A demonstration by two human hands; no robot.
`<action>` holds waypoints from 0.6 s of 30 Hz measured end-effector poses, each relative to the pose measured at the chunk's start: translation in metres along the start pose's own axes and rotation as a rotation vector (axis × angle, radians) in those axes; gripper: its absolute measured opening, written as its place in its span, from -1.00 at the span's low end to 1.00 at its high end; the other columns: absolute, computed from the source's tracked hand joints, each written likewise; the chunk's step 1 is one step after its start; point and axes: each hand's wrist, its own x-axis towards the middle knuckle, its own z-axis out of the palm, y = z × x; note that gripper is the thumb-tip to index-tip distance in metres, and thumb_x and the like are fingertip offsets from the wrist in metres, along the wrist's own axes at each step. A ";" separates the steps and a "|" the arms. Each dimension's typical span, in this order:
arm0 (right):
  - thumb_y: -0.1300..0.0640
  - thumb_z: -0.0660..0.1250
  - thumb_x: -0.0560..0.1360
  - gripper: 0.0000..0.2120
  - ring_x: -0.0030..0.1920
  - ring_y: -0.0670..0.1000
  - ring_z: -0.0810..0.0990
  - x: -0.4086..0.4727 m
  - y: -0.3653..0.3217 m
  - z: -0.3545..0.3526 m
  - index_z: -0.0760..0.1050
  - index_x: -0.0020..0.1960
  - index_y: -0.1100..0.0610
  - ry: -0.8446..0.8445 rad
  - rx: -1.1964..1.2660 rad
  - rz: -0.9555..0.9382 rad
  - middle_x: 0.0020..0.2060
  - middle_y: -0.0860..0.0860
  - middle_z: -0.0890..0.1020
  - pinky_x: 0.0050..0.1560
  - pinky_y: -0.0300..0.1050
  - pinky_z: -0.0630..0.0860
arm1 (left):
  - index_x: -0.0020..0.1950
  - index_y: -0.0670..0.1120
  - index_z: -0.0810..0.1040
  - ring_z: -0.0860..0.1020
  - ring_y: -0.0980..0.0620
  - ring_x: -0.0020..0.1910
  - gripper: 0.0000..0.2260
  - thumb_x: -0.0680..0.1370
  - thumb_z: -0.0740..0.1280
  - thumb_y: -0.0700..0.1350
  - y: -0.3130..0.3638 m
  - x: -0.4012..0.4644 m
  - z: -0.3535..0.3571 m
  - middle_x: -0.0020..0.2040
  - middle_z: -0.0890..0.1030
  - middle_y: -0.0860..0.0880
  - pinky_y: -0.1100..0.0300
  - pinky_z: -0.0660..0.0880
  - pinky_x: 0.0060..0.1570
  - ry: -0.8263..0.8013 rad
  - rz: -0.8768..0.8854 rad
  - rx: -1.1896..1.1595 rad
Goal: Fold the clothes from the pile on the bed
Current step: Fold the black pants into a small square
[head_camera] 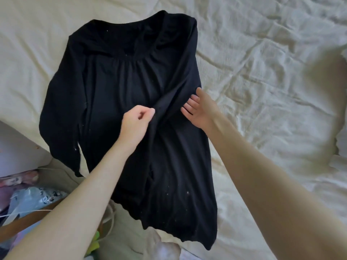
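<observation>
A black long-sleeved top [116,102] lies spread on the cream bed sheet [262,72], neckline at the far end and hem nearest me. Its right sleeve is laid diagonally across the body. My left hand [136,121] pinches a fold of that sleeve near the garment's middle. My right hand [201,109] is beside the right edge of the top, fingers straight and touching the sleeve cloth.
The rumpled sheet stretches to the right. At the lower left, off the bed edge, sit a pale box [16,151], patterned fabrics [33,196], white cords [109,218] and a wooden surface [37,216]. Pale clothing [165,248] lies at the bottom by the hem.
</observation>
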 end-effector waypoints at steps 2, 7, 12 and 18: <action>-0.02 0.15 0.62 -0.56 0.25 0.06 0.52 0.001 -0.003 0.006 0.33 0.40 0.22 -0.038 0.148 0.031 0.25 0.07 0.53 0.16 -0.05 0.44 | -0.09 -0.07 0.57 0.55 0.03 -0.04 -0.88 0.59 0.26 -0.11 -0.007 0.005 -0.031 -0.11 0.61 0.00 0.17 0.51 0.02 0.048 -0.195 -0.415; 0.19 0.27 0.57 -0.88 0.03 0.07 0.61 0.000 -0.015 0.018 0.47 0.00 0.26 -0.044 0.500 0.099 -0.08 0.08 0.61 -0.03 -0.03 0.53 | 0.00 -0.12 0.51 0.57 -0.05 -0.03 -0.87 0.59 0.17 -0.20 -0.008 0.031 -0.065 -0.01 0.59 -0.09 0.11 0.52 -0.01 0.271 -0.496 -0.412; 0.08 0.27 0.58 -0.82 -0.15 0.04 0.64 -0.007 -0.009 0.014 0.54 -0.04 0.19 -0.002 0.335 0.110 -0.19 0.03 0.66 -0.19 -0.07 0.54 | 0.19 -0.14 0.47 0.53 0.02 -0.07 -0.68 0.59 0.16 0.05 0.047 0.068 -0.020 -0.03 0.57 -0.07 0.05 0.46 0.07 0.250 -0.055 0.248; 0.14 0.27 0.57 -0.83 0.12 0.05 0.59 -0.003 -0.012 0.006 0.50 0.13 0.15 0.101 0.185 0.000 -0.01 0.04 0.63 0.21 -0.05 0.48 | 0.44 -0.09 0.29 0.34 -0.06 0.36 -0.49 0.56 0.26 0.10 0.104 0.125 0.033 0.38 0.39 -0.05 -0.03 0.25 0.37 -0.015 0.137 0.391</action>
